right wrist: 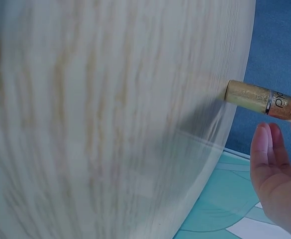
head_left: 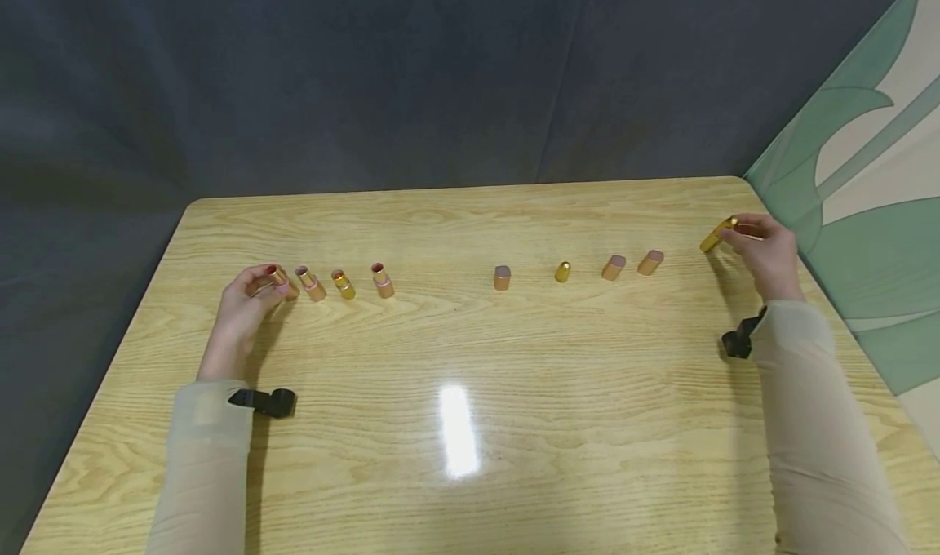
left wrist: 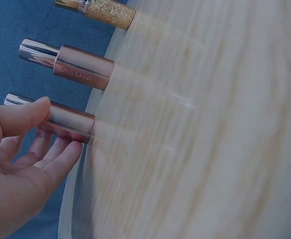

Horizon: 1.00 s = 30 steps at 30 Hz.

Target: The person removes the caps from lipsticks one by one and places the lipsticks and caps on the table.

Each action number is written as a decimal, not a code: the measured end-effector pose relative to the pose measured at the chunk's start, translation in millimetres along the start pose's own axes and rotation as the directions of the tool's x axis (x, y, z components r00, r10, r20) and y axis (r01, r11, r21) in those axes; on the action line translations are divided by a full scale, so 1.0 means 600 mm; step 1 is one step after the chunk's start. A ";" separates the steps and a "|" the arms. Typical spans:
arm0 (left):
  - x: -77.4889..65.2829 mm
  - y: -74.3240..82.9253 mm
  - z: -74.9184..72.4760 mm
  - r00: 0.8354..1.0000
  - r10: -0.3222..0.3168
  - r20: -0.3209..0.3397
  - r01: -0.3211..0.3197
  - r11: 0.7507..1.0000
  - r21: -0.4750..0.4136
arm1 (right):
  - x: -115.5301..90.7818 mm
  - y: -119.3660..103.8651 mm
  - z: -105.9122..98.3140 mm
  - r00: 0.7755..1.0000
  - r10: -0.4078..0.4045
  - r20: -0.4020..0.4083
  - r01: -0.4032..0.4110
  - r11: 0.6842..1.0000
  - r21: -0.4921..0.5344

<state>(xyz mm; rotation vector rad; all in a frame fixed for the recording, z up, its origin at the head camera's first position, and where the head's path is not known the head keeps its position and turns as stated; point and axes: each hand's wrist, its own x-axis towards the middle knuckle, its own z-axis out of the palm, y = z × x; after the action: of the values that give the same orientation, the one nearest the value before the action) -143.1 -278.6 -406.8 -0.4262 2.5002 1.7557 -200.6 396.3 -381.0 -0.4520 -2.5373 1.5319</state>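
Observation:
At the left end of a row, my left hand (head_left: 238,314) grips an uncapped rose-gold lipstick (left wrist: 70,119) between thumb and fingers, its base at the tabletop. Beside it stand another uncapped rose-gold lipstick (left wrist: 83,67), a gold glittery one (left wrist: 108,12) and one more rose-gold lipstick (head_left: 383,281). Over at the far right, my right hand (head_left: 771,253) pinches a closed gold lipstick (right wrist: 247,95) near its upper end. That tube has dark lettering and a band round its middle, and its lower end is close to the tabletop.
Right of centre stand separate caps: a rose-gold cap (head_left: 502,279), a small gold cap (head_left: 562,273) and two more rose-gold caps, one of them (head_left: 649,263) closest to my right hand. The wooden table (head_left: 455,359) ends at a dark cloth (head_left: 382,82) behind and leaf-patterned fabric (head_left: 881,245) at right.

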 end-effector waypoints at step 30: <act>-0.007 0.005 -0.002 1.000 0.003 0.008 -0.003 1.000 0.019 | -0.014 -0.013 0.009 0.995 0.098 0.016 -0.091 0.832 0.547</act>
<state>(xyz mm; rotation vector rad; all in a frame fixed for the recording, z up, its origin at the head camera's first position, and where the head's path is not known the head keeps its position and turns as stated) -139.9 -277.9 -403.0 -0.4135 2.5116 1.7296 -195.7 385.8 -376.2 -0.4997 -1.9438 2.1725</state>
